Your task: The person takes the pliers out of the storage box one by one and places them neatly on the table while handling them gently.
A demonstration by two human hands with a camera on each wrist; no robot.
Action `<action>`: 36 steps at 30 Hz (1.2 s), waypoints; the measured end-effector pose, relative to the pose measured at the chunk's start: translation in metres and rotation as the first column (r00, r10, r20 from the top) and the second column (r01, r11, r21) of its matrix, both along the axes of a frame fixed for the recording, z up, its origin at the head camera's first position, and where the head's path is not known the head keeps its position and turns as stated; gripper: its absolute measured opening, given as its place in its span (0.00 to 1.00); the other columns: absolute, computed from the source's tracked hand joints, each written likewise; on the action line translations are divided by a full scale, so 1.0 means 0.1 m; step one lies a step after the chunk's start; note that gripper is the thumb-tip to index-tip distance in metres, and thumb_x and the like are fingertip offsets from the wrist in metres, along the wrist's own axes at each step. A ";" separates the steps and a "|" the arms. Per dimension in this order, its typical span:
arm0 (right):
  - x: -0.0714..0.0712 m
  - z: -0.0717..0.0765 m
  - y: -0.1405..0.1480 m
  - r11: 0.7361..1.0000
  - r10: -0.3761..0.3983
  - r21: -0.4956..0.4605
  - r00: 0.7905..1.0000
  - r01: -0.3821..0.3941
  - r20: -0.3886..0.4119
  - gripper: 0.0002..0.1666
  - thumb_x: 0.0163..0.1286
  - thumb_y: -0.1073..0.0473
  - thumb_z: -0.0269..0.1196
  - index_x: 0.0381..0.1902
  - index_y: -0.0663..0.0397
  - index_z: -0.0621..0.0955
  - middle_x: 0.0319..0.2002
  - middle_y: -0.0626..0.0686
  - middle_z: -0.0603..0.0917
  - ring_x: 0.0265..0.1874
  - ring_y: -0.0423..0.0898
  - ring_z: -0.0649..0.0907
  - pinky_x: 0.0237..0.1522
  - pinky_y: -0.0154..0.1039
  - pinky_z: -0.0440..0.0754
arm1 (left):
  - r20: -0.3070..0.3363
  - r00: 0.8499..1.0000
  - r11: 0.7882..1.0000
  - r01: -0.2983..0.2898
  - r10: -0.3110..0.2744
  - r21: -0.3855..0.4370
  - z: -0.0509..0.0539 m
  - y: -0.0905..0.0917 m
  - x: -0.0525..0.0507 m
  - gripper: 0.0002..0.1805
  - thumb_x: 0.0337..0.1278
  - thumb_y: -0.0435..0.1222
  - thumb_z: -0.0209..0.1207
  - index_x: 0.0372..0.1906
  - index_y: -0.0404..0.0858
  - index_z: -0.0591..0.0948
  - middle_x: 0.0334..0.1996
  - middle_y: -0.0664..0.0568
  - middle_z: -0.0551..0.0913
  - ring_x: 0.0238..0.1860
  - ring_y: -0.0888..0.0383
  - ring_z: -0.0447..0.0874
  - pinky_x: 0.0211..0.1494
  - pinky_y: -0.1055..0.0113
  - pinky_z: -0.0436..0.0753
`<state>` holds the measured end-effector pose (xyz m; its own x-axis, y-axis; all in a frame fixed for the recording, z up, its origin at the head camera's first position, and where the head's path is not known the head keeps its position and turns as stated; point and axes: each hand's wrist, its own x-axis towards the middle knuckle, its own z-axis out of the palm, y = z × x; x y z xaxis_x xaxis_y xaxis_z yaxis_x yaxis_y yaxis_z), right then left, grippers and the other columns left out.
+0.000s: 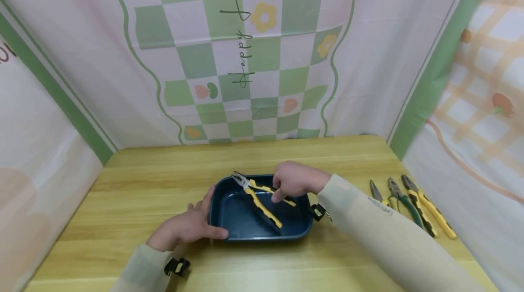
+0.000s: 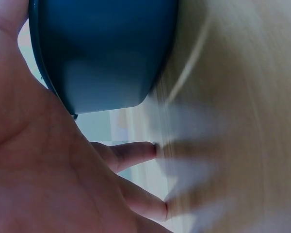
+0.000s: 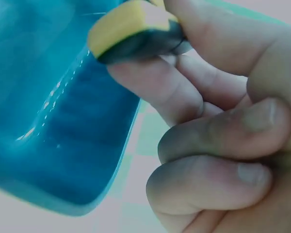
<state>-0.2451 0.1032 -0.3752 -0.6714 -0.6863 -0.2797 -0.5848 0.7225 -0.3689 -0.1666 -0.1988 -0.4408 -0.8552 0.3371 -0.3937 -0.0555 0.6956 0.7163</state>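
A dark blue rectangular tray (image 1: 262,239) sits on the table in the head view. My left hand (image 1: 190,227) holds its left end, thumb over the near rim and index finger along the outer wall; in the left wrist view other fingers (image 2: 133,151) extend straight to the tabletop. Combination pliers (image 1: 265,211) with yellow and black handles lie spread over the tray, their metal head at its far left rim. My right hand (image 1: 295,179) pinches one handle between thumb and index finger. The right wrist view shows that handle end, its other fingers curled into the palm.
At the table's right edge lie needle-nose pliers (image 1: 375,190), green-handled pliers (image 1: 410,207) and yellow-and-black pliers (image 1: 430,208), side by side. Patterned cloth (image 1: 262,55) hangs behind the wooden table (image 1: 163,178) and on both sides. Each wrist wears a black strap-on device.
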 end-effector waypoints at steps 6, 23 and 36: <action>-0.04 0.01 0.20 0.995 -0.057 -0.084 0.997 0.061 0.050 0.33 0.68 0.51 0.69 0.09 0.45 0.64 0.10 0.40 0.55 0.11 0.39 0.54 0.20 0.34 0.57 | -0.006 1.000 1.000 -0.001 0.001 0.004 -0.01 0.00 0.00 0.73 0.45 0.54 0.75 0.80 0.46 0.31 0.76 0.28 0.44 0.69 0.19 0.28 0.62 0.24 0.50; -0.18 0.21 0.91 0.879 -0.386 -0.246 0.912 0.409 0.135 0.18 0.67 0.48 0.68 0.22 0.52 0.82 0.19 0.46 0.68 0.21 0.45 0.63 0.27 0.41 0.62 | 0.006 1.000 1.000 0.013 -0.013 0.011 0.00 0.00 0.01 0.73 0.46 0.55 0.74 0.79 0.49 0.28 0.77 0.30 0.40 0.69 0.19 0.28 0.62 0.23 0.49; -0.16 -0.02 1.31 0.873 -0.467 -0.112 0.880 0.474 0.084 0.27 0.67 0.49 0.68 0.11 0.47 0.70 0.13 0.43 0.60 0.16 0.42 0.62 0.26 0.40 0.67 | -0.002 1.000 1.000 0.008 -0.008 -0.010 -0.01 0.00 0.00 0.73 0.46 0.57 0.74 0.79 0.49 0.28 0.77 0.31 0.42 0.69 0.19 0.29 0.62 0.23 0.50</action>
<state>-0.2612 0.2345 -0.3768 -0.9105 -0.3244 -0.2565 -0.1645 0.8532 -0.4950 -0.1662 -0.1990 -0.4421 -0.8534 0.3397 -0.3955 -0.0489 0.7031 0.7094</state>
